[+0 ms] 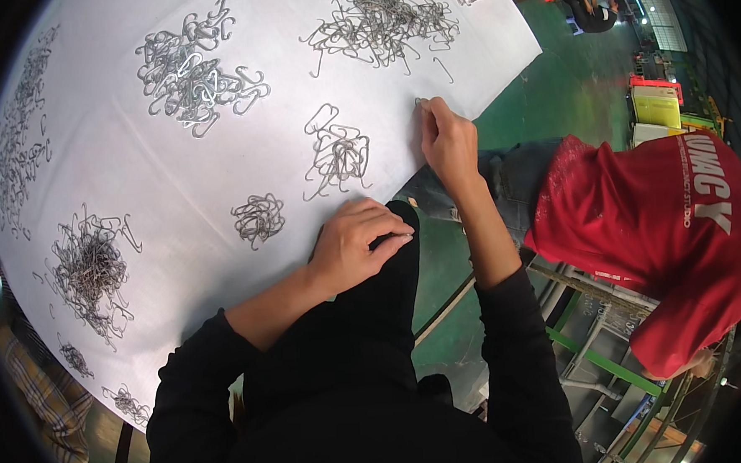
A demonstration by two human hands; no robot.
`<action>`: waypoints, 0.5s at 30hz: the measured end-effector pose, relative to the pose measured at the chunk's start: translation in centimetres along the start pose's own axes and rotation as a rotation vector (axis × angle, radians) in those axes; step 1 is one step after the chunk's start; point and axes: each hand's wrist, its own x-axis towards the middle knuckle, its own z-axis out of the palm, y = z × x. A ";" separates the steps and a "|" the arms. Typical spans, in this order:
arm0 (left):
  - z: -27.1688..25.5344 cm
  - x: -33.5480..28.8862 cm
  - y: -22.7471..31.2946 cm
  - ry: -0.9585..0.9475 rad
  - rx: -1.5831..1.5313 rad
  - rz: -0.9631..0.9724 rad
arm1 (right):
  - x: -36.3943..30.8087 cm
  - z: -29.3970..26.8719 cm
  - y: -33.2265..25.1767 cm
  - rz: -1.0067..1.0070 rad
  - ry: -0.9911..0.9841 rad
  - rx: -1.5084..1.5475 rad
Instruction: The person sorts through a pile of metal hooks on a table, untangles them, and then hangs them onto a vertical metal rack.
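My left hand (pixel 356 242) is closed beside the table's near edge, thumb pressed toward the fingers; whatever it may hold is hidden. Over the right edge of the white tabletop, my right hand (pixel 451 142) pinches a small metal hook (pixel 420 102), of which only a bit shows. Nearest to both hands lies a loose pile of bent wire hooks (pixel 339 156), and left of it a small, tight cluster of hooks (pixel 258 219). A large heap of hooks (pixel 384 19) spreads farther off, with a few strays beside it.
More hook heaps (pixel 194 71) cover the white table (pixel 175 170), including a dense pile (pixel 92 267) at the left. A person in a red shirt (pixel 647 229) bends close on my right. Metal frames (pixel 594 337) stand behind them; a plaid sleeve (pixel 48 391) shows at lower left.
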 end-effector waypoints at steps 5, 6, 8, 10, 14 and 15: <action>-0.4 0.1 0.8 -0.044 0.064 0.020 | -1.0 0.1 0.5 0.017 -0.074 -0.120; -0.2 0.6 1.6 -0.061 0.090 0.044 | -1.3 0.6 0.4 -0.023 -0.017 -0.130; 0.4 0.5 0.9 -0.068 0.093 -0.002 | -0.9 2.7 0.6 0.057 -0.274 -0.269; 0.3 0.3 -0.6 -0.020 0.055 -0.019 | 1.1 5.1 0.1 0.117 -0.209 -0.092; 0.5 -0.1 -1.1 -0.042 -0.016 -0.057 | 0.5 1.8 -0.4 0.381 0.023 0.101; 0.5 -0.2 -1.5 -0.041 -0.026 -0.046 | -0.1 1.4 -0.8 0.404 0.077 0.154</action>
